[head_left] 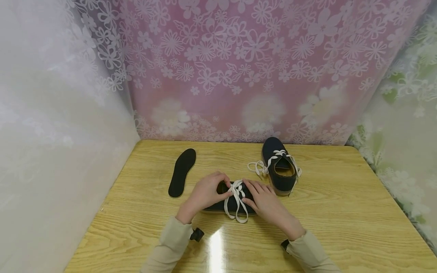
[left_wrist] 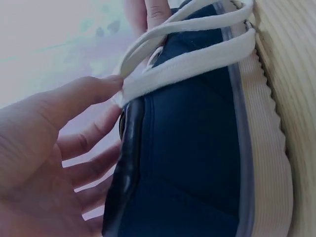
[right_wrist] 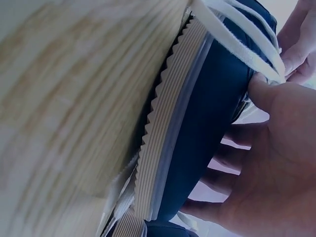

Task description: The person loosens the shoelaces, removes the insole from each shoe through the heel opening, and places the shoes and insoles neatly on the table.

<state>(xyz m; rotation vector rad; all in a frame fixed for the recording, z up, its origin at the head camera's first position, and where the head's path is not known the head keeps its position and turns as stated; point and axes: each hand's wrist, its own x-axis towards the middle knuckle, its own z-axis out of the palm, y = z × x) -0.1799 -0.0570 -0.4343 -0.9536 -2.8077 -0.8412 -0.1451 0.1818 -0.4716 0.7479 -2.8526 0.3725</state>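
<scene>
Left fingers (left_wrist: pixel 91 92) pinching white laces (left_wrist: pixel 190 65), right fingers (head_left: pixel 255 185) apart on navy shoe (left_wrist: pixel 192 133), ribbed sole (left_wrist: pixel 270 168)

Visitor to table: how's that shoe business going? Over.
Left hand pinching flat white laces; right hand resting on dark-blue, ribbed-soled shoe. Nothing visibly blocking; black foot-shaped insole lies aside.

The head view looks forward and down; both tilted wrist close-ups share its lower-centre shoe (left_wrist: pixel 195 128).
</scene>
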